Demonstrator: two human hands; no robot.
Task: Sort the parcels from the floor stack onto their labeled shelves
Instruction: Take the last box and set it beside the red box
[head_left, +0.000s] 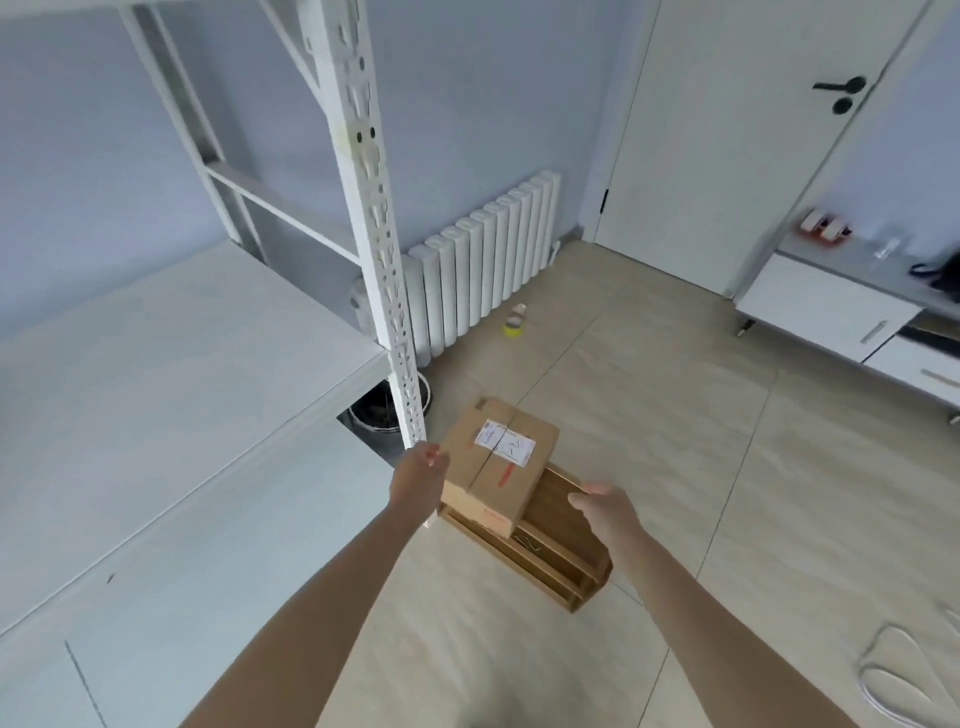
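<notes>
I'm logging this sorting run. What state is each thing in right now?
Cardboard box: taped shut, label up, on the wooden rack.
Wooden rack: on the floor.
Left hand: open, at the box's side.
Right hand: open, off the box.
Door: closed.

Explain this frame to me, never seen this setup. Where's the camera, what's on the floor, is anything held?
No machine here: a person works with bare hands, and the single picture comes from a wide-angle camera on their head, looking forward and down. Both arms reach toward a cardboard box with a white label on top. It rests on a flat wooden rack lying on the tiled floor. The left hand is at the box's left side, fingers open; whether it touches is unclear. The right hand hovers open beside it, apart from it. Nothing is lifted yet. The white shelf unit stands on the left, with a radiator behind.
</notes>
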